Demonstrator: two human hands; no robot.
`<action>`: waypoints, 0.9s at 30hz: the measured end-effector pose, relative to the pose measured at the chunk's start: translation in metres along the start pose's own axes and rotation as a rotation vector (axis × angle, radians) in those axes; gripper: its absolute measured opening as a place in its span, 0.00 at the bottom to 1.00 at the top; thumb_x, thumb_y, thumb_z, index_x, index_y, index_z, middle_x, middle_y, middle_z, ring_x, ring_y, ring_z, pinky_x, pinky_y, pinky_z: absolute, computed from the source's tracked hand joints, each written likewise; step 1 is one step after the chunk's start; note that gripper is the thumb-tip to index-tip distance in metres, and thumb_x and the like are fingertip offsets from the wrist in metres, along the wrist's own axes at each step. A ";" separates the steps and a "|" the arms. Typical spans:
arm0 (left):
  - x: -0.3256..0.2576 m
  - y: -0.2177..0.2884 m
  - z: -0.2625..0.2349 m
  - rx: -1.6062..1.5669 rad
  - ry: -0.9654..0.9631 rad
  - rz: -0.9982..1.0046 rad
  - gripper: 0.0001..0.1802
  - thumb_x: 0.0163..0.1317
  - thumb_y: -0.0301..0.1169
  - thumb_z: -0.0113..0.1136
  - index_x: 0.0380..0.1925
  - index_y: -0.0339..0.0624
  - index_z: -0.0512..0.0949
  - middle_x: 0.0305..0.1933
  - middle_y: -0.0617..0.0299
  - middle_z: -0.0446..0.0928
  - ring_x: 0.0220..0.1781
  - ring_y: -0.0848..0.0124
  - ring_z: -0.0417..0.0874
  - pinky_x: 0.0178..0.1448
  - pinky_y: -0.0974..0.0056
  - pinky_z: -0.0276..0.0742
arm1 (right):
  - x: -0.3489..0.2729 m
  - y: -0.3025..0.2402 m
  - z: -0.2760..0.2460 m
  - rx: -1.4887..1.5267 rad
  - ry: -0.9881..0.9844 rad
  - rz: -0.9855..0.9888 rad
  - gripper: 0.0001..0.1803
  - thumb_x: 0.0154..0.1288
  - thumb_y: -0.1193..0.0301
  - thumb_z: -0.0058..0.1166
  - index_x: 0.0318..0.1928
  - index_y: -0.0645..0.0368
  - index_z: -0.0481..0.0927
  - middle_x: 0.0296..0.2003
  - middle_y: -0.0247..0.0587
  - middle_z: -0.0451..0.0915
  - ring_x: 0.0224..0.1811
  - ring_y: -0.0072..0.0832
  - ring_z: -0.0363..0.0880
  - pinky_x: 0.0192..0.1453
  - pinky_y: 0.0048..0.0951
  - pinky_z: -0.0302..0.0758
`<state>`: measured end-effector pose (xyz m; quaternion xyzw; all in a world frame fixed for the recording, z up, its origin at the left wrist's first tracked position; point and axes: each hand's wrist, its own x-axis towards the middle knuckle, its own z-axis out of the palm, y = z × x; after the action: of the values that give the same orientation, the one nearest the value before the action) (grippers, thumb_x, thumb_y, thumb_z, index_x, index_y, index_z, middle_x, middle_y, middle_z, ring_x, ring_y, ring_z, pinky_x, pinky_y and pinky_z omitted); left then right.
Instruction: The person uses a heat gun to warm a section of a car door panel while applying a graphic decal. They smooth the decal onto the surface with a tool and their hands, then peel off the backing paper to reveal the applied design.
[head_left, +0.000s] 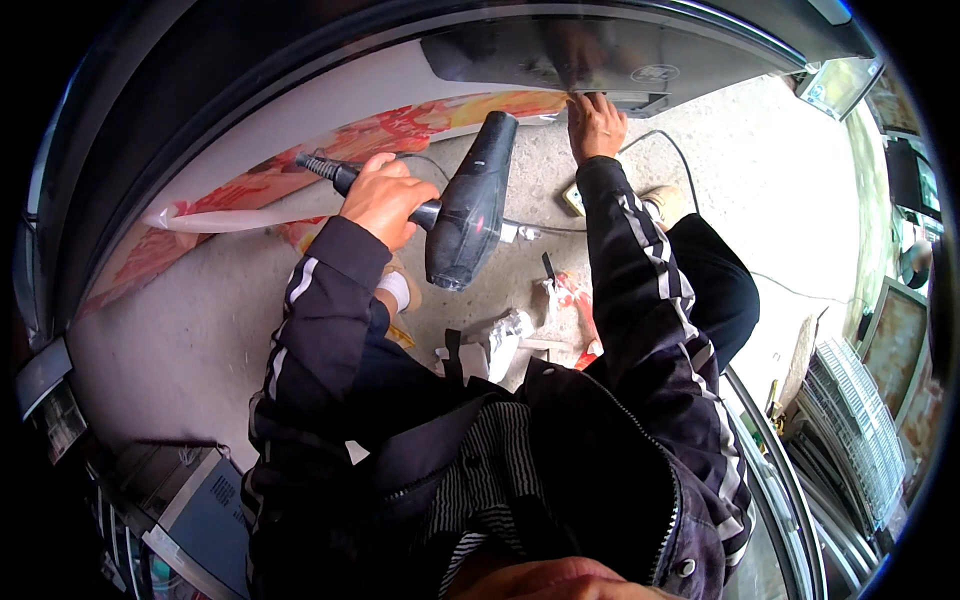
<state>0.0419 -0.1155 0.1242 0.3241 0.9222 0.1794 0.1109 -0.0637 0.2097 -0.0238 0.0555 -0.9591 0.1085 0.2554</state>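
Observation:
My left hand (385, 198) is wrapped round the handle of a black hair dryer (468, 205). The dryer's barrel stands across the view between my arms, one end toward a car's side panel (330, 110). At the lower edge of a glossy dark section (520, 58) of that car, the fingers of my right hand (597, 130) are bent in and pressed together. Whatever they pinch there is hidden. Left of them, a strip smeared red and yellow (380, 132) runs along the car's lower side. A loose pale strip of film (230, 221) sticks out from it.
The dryer's cord (690, 165) loops over the concrete floor. Crumpled silvery scraps (505, 335) and red-stained pieces (575, 300) lie between my feet. At the right are a white wire rack (855, 420) and framed panels (893, 335). A grey-blue box (205, 520) stands lower left.

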 end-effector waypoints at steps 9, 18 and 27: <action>0.022 -0.008 0.029 0.048 -0.019 -0.007 0.18 0.41 0.23 0.68 0.36 0.50 0.83 0.34 0.66 0.83 0.48 0.64 0.77 0.68 0.54 0.59 | 0.014 0.012 0.011 0.018 0.067 -0.171 0.05 0.57 0.64 0.61 0.28 0.49 0.82 0.29 0.31 0.77 0.34 0.31 0.78 0.38 0.36 0.67; 0.038 -0.008 0.040 0.092 -0.105 -0.056 0.20 0.41 0.24 0.69 0.39 0.49 0.82 0.37 0.66 0.83 0.49 0.64 0.77 0.70 0.53 0.58 | -0.002 -0.008 0.019 0.294 0.064 0.154 0.05 0.51 0.69 0.63 0.28 0.53 0.81 0.31 0.38 0.78 0.35 0.40 0.79 0.39 0.39 0.76; 0.041 -0.004 0.038 0.080 -0.081 -0.029 0.20 0.40 0.23 0.69 0.39 0.49 0.82 0.37 0.67 0.83 0.48 0.63 0.77 0.70 0.53 0.58 | -0.021 -0.011 0.035 0.292 0.079 0.253 0.11 0.55 0.63 0.65 0.38 0.48 0.80 0.34 0.31 0.82 0.40 0.37 0.80 0.46 0.38 0.71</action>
<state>0.0208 -0.0828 0.0840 0.3221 0.9279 0.1277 0.1377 -0.0607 0.1916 -0.0620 -0.0331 -0.9218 0.2797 0.2663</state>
